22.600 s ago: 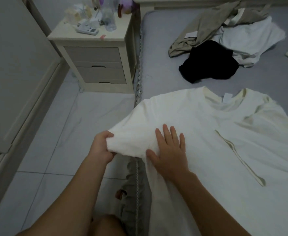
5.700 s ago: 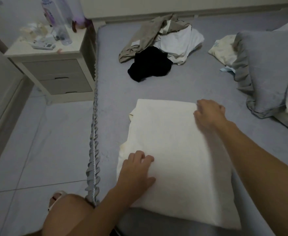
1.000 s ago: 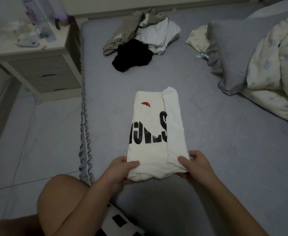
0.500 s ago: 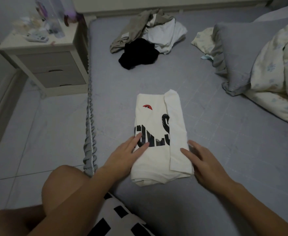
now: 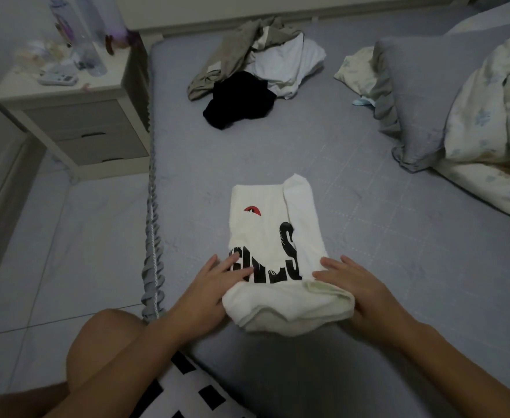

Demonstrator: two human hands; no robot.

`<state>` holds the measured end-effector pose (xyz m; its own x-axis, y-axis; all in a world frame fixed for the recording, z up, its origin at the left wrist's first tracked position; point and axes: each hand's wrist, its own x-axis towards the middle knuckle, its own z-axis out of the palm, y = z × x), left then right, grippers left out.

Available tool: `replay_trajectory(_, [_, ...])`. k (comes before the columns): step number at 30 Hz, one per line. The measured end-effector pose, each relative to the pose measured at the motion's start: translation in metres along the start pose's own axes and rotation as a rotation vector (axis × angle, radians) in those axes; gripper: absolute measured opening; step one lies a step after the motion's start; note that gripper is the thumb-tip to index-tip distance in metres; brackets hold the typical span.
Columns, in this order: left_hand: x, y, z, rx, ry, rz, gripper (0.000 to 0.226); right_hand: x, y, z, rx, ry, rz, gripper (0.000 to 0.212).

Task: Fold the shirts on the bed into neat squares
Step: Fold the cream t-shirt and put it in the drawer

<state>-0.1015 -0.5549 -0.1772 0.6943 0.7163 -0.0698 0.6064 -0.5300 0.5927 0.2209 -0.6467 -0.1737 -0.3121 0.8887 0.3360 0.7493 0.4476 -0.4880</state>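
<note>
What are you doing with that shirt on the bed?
A person is folding a white shirt on the bed. Both hands lie at its near end, the left hand on the print, the right hand at the folded edge. It is a long rectangle, not yet a square. More clothes wait in a pile.

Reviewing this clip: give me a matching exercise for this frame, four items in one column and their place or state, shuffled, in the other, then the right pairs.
Things:
1. white printed shirt
2. black garment
3. grey pillow
4. clear bottle

Places or states:
A. standing on the nightstand
B. folded into a long strip, both hands on its near end
C. crumpled at the near edge of the unfolded pile
D. lying against the floral quilt

Pairs: 1-B, 2-C, 3-D, 4-A

The left hand and right hand lie on the shirt.
</note>
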Motion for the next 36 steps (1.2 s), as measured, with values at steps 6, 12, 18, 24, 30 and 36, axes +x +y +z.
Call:
replay_trajectory(6, [0.03, 0.018, -0.035, -0.81, 0.233, -0.392, 0.026, 0.075, -0.014, -0.021, 0.518, 0.12, 0.529, 0.027])
replay_trajectory(12, [0.055, 0.0, -0.008, -1.074, 0.441, -0.888, 0.02, 0.144, 0.017, 0.026, 0.417, -0.039, 0.924, 0.022])
replay_trajectory(18, [0.072, -0.001, -0.022, -1.044, 0.544, -0.628, 0.016, 0.137, 0.02, 0.037, 0.368, 0.209, 0.926, 0.022])
replay_trajectory(24, [0.093, -0.017, -0.008, -0.598, 0.475, -0.874, 0.021, 0.144, 0.032, 0.048, 0.244, 0.179, 0.98, 0.023])
replay_trajectory(30, [0.089, -0.01, -0.007, -0.338, 0.532, -0.836, 0.035, 0.145, 0.022, 0.049, 0.007, 0.214, 0.93, 0.032])
replay_trajectory(36, [0.088, 0.015, 0.011, 0.251, 0.433, -0.219, 0.054, 0.151, 0.0, 0.06, -0.417, -0.097, 0.238, 0.063])
